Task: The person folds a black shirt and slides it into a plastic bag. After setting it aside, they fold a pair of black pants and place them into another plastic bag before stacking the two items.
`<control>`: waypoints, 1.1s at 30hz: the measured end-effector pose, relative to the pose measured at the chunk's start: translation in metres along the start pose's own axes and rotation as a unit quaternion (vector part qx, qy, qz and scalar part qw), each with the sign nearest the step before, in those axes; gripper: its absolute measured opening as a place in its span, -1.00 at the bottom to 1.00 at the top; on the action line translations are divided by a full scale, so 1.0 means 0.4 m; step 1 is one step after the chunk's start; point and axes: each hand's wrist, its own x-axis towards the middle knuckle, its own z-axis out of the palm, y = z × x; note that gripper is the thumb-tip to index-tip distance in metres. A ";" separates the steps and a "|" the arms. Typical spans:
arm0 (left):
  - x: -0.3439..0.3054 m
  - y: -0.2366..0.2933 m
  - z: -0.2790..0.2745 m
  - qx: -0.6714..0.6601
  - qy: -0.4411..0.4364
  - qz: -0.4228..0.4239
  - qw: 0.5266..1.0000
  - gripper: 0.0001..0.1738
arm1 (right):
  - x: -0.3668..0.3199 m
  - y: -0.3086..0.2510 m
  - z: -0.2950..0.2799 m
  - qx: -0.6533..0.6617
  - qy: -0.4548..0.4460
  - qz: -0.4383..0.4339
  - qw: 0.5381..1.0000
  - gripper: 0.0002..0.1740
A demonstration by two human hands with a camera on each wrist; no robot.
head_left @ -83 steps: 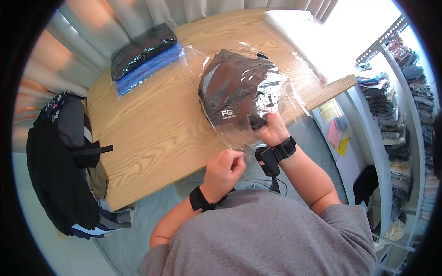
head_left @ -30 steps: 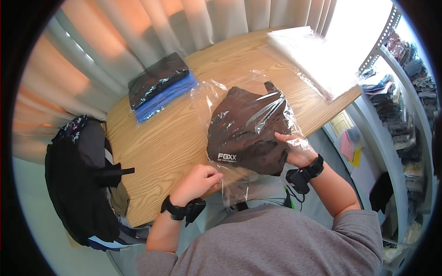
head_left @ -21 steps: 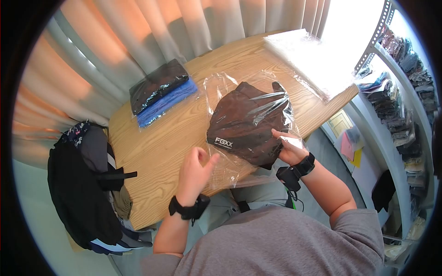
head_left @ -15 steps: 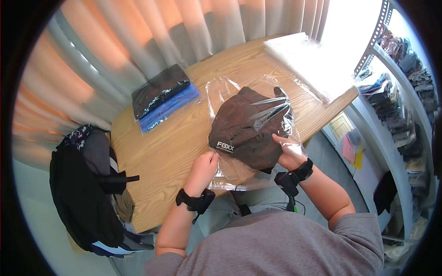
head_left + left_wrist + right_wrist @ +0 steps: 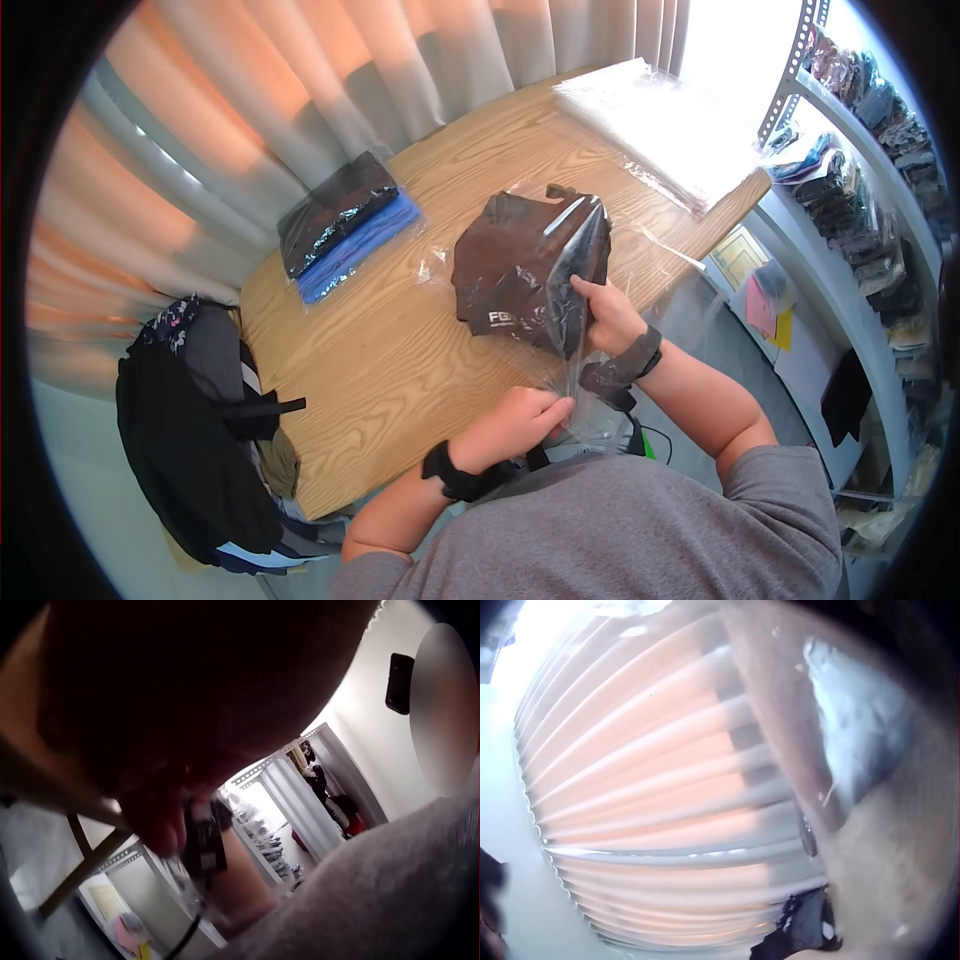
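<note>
A folded dark brown garment (image 5: 505, 255) with white lettering lies inside a clear plastic bag (image 5: 580, 245) at the front of the wooden table. My right hand (image 5: 612, 318) grips the bagged garment at its right side, thumb on top and the other fingers hidden beneath. Below it, my left hand (image 5: 515, 425) pinches the loose clear film of the bag's near end, close to the right wrist. The film there is drawn together into folds. In the left wrist view the left hand (image 5: 195, 697) is a dark shape close to the camera; the garment does not show.
Black and blue bagged garments (image 5: 345, 225) are stacked at the table's back left. A pile of clear bags (image 5: 640, 120) lies back right on the table (image 5: 390, 400). Clothes (image 5: 190, 450) hang beyond the left edge; shelves of packed garments (image 5: 850, 210) stand on the right.
My left hand has moved from the bag's left corner rightward and nearer my body, pulling film along. The bag's near end has bunched up, and the right side of the garment is more folded.
</note>
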 end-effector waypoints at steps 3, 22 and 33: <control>-0.002 0.059 -0.121 0.025 -0.045 -0.095 0.994 -0.59 | -0.028 -0.083 -0.025 -0.196 -0.089 0.129 0.968 -0.75; 0.539 -0.172 -0.508 0.137 0.083 -0.234 0.959 -0.50 | 0.043 -0.170 -0.045 -0.175 0.000 0.055 0.983 -0.88; 0.513 -0.108 -0.465 -0.060 0.155 -0.218 0.962 -0.69 | 0.074 -0.143 -0.050 -0.219 -0.003 -0.040 0.975 -0.49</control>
